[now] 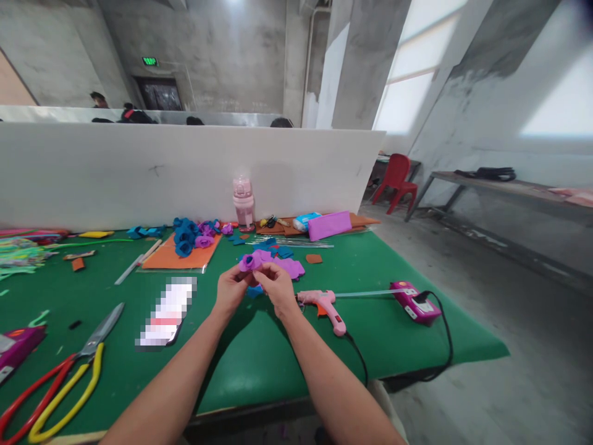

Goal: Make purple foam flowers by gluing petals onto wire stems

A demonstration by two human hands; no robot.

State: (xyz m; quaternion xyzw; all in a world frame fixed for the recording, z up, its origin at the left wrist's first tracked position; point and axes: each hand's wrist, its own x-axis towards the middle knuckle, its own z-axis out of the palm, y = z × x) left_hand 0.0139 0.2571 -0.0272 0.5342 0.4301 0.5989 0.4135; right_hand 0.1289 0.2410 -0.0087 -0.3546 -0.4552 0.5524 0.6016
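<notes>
Between my two hands is a purple craft flower with a dark blue centre, raised a little over the green table. My left hand pinches it from the left and below. Fingers of my right hand close on its right side, thumb near the left fingertips. Purple petal pieces lie just behind the right hand, and a blue scrap shows below the flower. To the right of my right hand, a pink hot glue gun lies on its side with a clear glue stick in its back.
Large scissors with red and yellow handles and a phone lie on the left. Finished blue and purple flowers rest on an orange sheet. A pink bottle stands against the white partition. A purple power box sits at the right.
</notes>
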